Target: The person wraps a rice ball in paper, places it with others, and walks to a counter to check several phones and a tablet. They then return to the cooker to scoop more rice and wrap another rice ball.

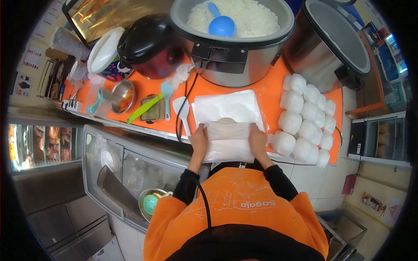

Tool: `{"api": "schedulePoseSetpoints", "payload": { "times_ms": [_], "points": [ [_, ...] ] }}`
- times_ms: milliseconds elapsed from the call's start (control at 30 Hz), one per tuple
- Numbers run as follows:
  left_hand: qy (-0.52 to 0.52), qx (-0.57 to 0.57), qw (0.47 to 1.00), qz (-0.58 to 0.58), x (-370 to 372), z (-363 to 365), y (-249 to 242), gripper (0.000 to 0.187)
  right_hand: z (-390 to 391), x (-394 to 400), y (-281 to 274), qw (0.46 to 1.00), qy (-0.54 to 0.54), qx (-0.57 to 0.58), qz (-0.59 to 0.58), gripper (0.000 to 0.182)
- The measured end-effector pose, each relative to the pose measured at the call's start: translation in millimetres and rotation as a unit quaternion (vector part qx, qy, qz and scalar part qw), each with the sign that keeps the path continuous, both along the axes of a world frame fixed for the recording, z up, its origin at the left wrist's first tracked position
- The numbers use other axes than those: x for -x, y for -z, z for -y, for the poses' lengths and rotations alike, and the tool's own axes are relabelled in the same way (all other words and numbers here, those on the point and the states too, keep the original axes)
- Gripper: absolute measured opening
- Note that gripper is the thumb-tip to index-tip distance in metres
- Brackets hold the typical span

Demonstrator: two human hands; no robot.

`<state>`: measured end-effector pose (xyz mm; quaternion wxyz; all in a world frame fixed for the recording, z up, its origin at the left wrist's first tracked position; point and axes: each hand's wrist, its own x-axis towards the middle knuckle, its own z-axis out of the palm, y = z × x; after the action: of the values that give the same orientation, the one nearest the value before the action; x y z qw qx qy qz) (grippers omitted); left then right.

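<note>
A sheet of white wrapping paper [230,138] lies folded over on a stack of white sheets [225,104] at the counter's front edge. My left hand [199,142] pinches the sheet's left edge, fingers closed. Opposite it, my right hand [257,141] grips the right edge the same way. A pale rounded thing [226,121] shows just above the fold, mostly covered. Left of the stack lies a white rice paddle [181,112]. Several round white wrapped bundles [291,122] are piled to the right.
Behind the stack stands a large cooker [220,65] of white rice [257,19] with a blue scoop [222,26]. Another tall pot [326,41] is at right. A green-handled utensil [146,108], a metal bowl [123,96] and a glass-topped freezer [130,161] are at left.
</note>
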<state>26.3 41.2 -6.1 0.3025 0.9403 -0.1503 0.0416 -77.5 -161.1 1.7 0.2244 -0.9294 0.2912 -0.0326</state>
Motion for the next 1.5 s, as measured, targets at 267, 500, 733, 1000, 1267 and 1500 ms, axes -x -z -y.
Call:
{"api": "schedulePoseSetpoints", "payload": {
  "times_ms": [267, 500, 733, 1000, 1267, 1500],
  "points": [
    [-0.173, 0.286, 0.940, -0.064, 31.0, 2.3, -17.7, 0.038, -7.1, 5.5, -22.3, 0.971, -0.108, 0.028, 0.210, 0.032],
    [-0.368, 0.602, 0.584, -0.402, 23.9, 26.2, -19.6, 0.060, -27.9, -23.7, -3.8, 0.974, -0.141, -0.070, 0.161, 0.052],
    [-0.136, 0.288, 0.919, -0.231, 4.5, -12.9, 22.0, 0.034, -12.8, -28.2, -7.9, 0.977, -0.142, -0.055, 0.149, 0.052],
    [-0.061, 0.429, 0.801, -0.414, -83.4, -1.2, 25.9, 0.022, 34.8, -121.9, -21.8, 0.966, -0.246, 0.046, 0.067, 0.054],
    [0.101, -0.039, 0.952, 0.286, -44.0, 36.3, -68.2, 0.043, 40.4, -102.4, -68.9, 0.869, -0.452, 0.128, 0.155, 0.022],
    [0.295, -0.024, 0.921, 0.255, -17.3, -5.6, -29.9, 0.026, 19.5, -29.8, -45.7, 0.902, -0.353, 0.089, 0.234, 0.016]
  ]
}}
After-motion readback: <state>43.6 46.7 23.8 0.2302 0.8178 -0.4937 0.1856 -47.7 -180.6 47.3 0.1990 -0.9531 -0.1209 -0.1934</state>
